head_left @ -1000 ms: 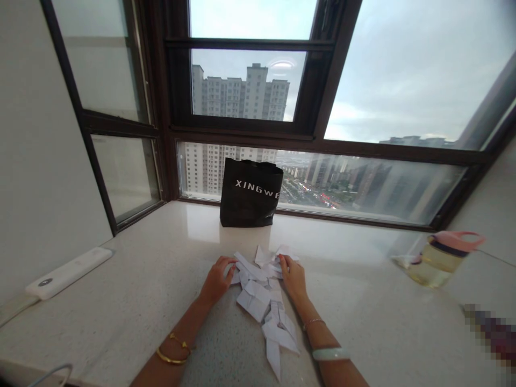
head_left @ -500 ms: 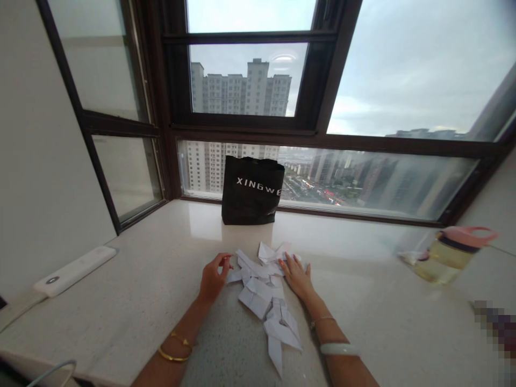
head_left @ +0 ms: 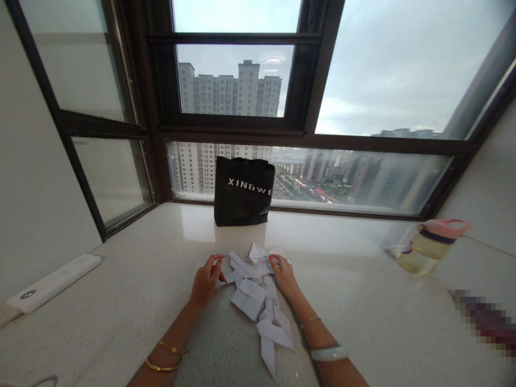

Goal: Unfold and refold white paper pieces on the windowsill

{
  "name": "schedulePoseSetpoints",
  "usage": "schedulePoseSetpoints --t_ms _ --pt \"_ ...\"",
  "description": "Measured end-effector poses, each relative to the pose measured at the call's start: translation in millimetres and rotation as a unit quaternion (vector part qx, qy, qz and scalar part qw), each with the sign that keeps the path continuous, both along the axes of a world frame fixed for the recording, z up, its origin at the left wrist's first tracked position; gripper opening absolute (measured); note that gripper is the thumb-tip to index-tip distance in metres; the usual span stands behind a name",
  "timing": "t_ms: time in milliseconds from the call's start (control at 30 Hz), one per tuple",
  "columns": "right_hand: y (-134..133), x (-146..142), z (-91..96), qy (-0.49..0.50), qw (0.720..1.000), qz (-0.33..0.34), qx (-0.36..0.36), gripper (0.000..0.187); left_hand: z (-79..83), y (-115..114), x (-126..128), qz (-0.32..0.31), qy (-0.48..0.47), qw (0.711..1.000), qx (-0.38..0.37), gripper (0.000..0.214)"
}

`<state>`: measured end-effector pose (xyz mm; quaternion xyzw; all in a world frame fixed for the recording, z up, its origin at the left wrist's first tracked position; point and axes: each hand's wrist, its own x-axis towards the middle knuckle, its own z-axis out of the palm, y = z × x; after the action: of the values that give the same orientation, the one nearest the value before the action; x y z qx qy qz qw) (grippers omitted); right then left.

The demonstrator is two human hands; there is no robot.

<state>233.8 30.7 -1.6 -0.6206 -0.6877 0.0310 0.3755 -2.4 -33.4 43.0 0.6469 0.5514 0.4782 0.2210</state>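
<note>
Several folded white papers (head_left: 249, 299) lie in a loose, overlapping heap on the pale stone counter (head_left: 153, 306). My left hand (head_left: 206, 278) is at the heap's left edge, fingers bent and thumb apart from them, with nothing visible between. On the upper right of the heap, my right hand (head_left: 284, 275) has its fingers curled together over a folded paper (head_left: 277, 250); the fingertips partly cover it. Another folded piece (head_left: 274, 334) with pointed ends forms the near end of the heap.
A black bag (head_left: 244, 196) stands upright behind the heap, before the window. To the right is a drink bottle (head_left: 429, 250) with a pink lid; a blurred-out object (head_left: 484, 320) lies nearer. A white power strip (head_left: 56, 282) rests at the left.
My right hand's spread fingers have drawn in and curled at the paper. My left hand stays by the heap's left edge. The whole view has shifted slightly.
</note>
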Motion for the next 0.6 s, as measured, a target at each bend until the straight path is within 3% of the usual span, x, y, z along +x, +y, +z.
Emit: schedulePoseSetpoints --t_ms 167,333,600 --pt "3.2 -0.3 -5.0 -0.008 1.000 -0.020 0.002 0.039 -3.8 3.5 -1.3 -0.041 0.017 0.999 -0.006 0.041" --pt "0.9 -0.7 -6.8 -0.016 1.000 -0.025 -0.010 0.037 -7.8 5.6 2.4 -0.076 0.076 0.993 0.050 0.030" --pt "-10.3 -6.3 -2.6 -0.084 0.994 -0.054 -0.044 0.037 -8.4 4.8 4.1 -0.065 0.219 0.972 0.059 0.021"
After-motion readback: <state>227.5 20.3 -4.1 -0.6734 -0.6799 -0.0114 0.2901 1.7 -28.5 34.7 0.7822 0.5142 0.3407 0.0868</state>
